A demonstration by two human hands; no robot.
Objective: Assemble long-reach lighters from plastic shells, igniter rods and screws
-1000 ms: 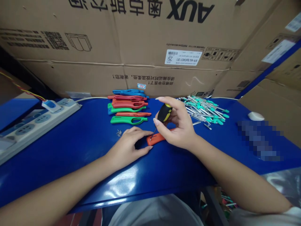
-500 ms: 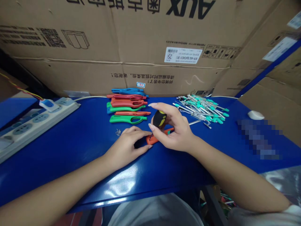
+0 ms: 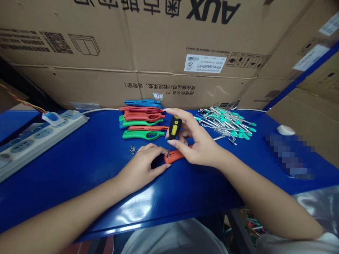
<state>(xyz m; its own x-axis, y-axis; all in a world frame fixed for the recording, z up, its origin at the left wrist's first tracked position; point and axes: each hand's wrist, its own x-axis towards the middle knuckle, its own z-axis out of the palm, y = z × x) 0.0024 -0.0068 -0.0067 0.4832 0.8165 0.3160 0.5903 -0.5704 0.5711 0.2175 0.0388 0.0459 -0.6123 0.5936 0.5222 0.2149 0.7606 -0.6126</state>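
Blue bench against cardboard boxes, right hand grip pinching screwdriver, left hand grip spread at orange casing

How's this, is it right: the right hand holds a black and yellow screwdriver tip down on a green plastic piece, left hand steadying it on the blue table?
Not quite: the head view shows the plastic piece is orange-red, not green. The right hand holds the black and yellow screwdriver tip down on it, left hand steadying it on the blue table.
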